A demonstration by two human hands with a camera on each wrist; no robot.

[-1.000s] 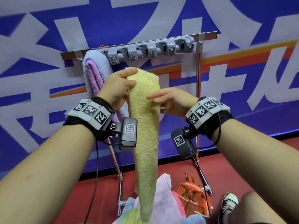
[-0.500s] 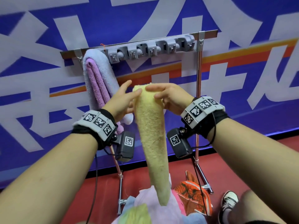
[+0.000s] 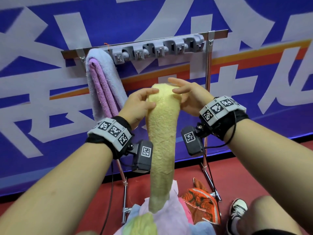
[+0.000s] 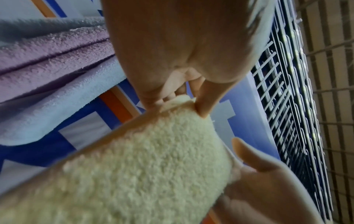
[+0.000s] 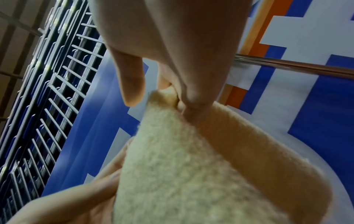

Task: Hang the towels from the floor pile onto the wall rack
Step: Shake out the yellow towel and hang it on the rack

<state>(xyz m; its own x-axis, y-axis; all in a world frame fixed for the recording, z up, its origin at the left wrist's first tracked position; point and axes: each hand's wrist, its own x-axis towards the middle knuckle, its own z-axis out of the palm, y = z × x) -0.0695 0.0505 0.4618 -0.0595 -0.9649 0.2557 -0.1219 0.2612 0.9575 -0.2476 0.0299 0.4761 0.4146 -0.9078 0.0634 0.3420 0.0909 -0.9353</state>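
I have the yellow towel [image 3: 161, 133] up at the centre of the head view, folded over at its top and hanging down in a long narrowing strip whose lower end reaches the floor pile [image 3: 162, 221] at the bottom centre. My left hand [image 3: 138, 106] holds the towel's upper left side, thumb across the front and fingers curled behind it; the left wrist view [image 4: 145, 159] shows the fingertips pinching the folded top edge. My right hand [image 3: 188, 97] grips the upper right side: in the right wrist view [image 5: 191, 166] fingers pinch the top edge, while the forefinger stands out straight, clear of the cloth.

The wall rack [image 3: 159, 48] runs across the upper middle of the frame, above and behind the towel's top, a metal bar carrying a row of grey clips. At its left end a lavender towel [image 3: 105, 72] is draped over the bar, with a purple towel [image 3: 100, 87] folded inside it. The yellow towel's top sits below the clips and does not touch the rack.

In the pile I see pink, pale blue and yellow-green cloths, and an orange patterned cloth [image 3: 199, 206] lies just to their right. A sneaker [image 3: 237, 212] shows at lower right, on the red floor.
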